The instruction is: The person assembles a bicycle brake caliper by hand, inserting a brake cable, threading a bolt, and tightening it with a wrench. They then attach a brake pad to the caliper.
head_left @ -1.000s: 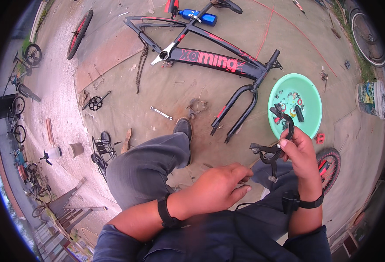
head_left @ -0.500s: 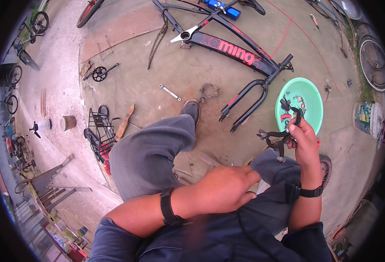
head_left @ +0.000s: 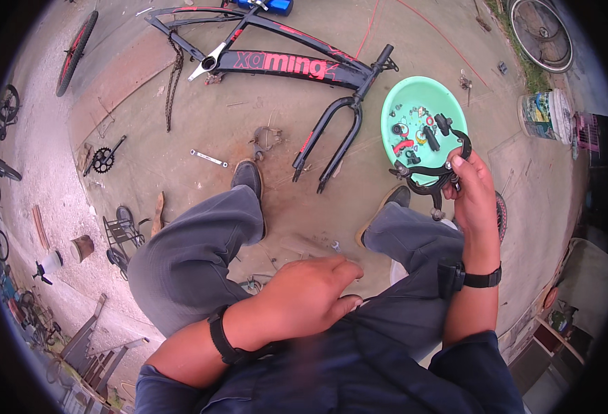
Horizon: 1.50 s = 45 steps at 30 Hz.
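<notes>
My right hand [head_left: 472, 186] grips a black bicycle caliper brake [head_left: 426, 170] with curved arms, pinched between thumb and fingers. It hangs over the near rim of a mint-green basin [head_left: 414, 88], overlapping it in view. Small loose parts lie in that basin, among them a red piece [head_left: 404, 145] and black brake-like parts [head_left: 431, 138]. My left hand [head_left: 314, 293] hovers above my lap, loosely curled, thumb apart from the forefinger. Nothing shows between them, though the other fingertips are hidden.
Beyond my feet lies a black-and-red bicycle frame [head_left: 283, 63] with its fork [head_left: 315, 134]. On the ground are a spanner [head_left: 208, 158], a crankset [head_left: 102, 160], a chain [head_left: 174, 86] and a rack [head_left: 123, 233]. A bucket [head_left: 545, 117] and wheel [head_left: 544, 34] stand at right.
The whole scene has shifted left and up in view. My right leg has swung outward, showing the right shoe. The brake stays in my right hand; my left hand stays over my lap.
</notes>
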Available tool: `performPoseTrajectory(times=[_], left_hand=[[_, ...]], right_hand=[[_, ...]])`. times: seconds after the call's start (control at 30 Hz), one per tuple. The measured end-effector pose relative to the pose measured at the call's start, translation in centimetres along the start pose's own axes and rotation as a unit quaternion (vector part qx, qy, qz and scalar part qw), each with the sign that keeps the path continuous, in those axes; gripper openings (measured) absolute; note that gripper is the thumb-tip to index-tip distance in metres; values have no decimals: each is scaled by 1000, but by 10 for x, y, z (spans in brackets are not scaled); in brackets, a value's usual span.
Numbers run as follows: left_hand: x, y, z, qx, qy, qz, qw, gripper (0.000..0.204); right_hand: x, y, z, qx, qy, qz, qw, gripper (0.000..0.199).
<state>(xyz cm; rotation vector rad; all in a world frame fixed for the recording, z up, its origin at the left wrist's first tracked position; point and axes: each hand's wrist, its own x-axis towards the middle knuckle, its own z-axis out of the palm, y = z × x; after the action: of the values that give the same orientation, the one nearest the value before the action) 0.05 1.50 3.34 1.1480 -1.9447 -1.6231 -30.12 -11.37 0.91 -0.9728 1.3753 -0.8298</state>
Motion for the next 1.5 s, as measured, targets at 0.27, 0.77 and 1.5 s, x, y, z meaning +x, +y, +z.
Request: performPoseTrajectory(times=[0.27, 0.77, 1.5], left_hand=[[17, -1, 8, 7, -39, -35, 999, 36], [51, -2, 32, 77, -88, -24, 993, 36], [63, -22, 37, 156, -165, -30, 973, 28]], right_hand=[[-18, 0, -29, 21, 32, -25, 999, 18], [-42, 5, -74, 56, 93, -45, 993, 19], [-35, 4, -71, 21, 85, -52, 995, 19]])
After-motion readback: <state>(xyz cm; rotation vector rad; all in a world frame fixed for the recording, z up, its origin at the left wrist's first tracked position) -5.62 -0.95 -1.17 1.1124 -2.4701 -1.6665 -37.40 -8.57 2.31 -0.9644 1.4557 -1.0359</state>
